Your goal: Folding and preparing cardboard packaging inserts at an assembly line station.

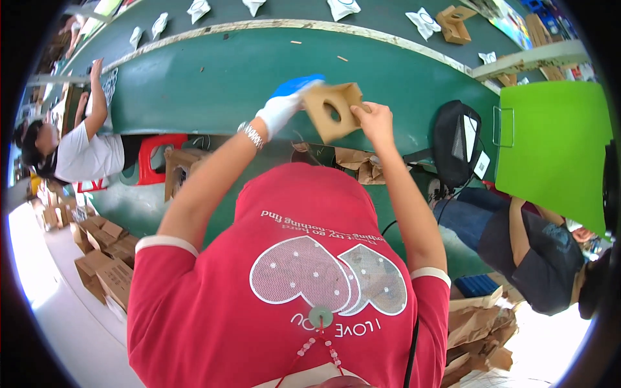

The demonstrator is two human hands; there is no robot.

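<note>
Folded, round-holed brown cardboard piece [317, 112] lies between: bare right hand [376, 123] pinches right edge; white-and-blue-gloved left hand [284, 105] at upper left, grip unclear.

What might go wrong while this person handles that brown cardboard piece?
The right hand pinches the cardboard piece at one edge, so the card could bend or slip.
The left hand wears a glove, which might dull its feel for the card.
The black bag at the green bench's near edge could perhaps get knocked.
</note>
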